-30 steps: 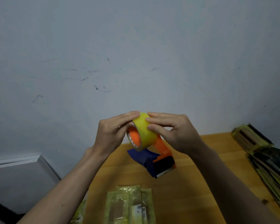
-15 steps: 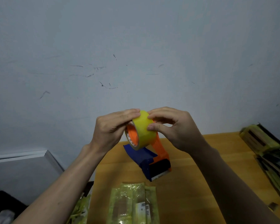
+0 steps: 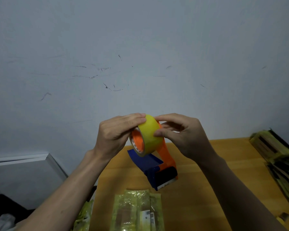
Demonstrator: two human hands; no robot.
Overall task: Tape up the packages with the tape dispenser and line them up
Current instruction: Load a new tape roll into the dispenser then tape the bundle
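The wooden table [image 3: 198,189] has bare surface in the middle and toward the far wall [image 3: 140,47], under the lifted tape dispenser [image 3: 155,157]; a hand could pass there. At the near edge one wrapped package [image 3: 137,210] lies flat and takes the near middle. On the right side a pile of packages [image 3: 277,152] runs along the edge and blocks that way. The two forearms cross the near space. At the left a grey box [image 3: 23,174] stands beside the table.
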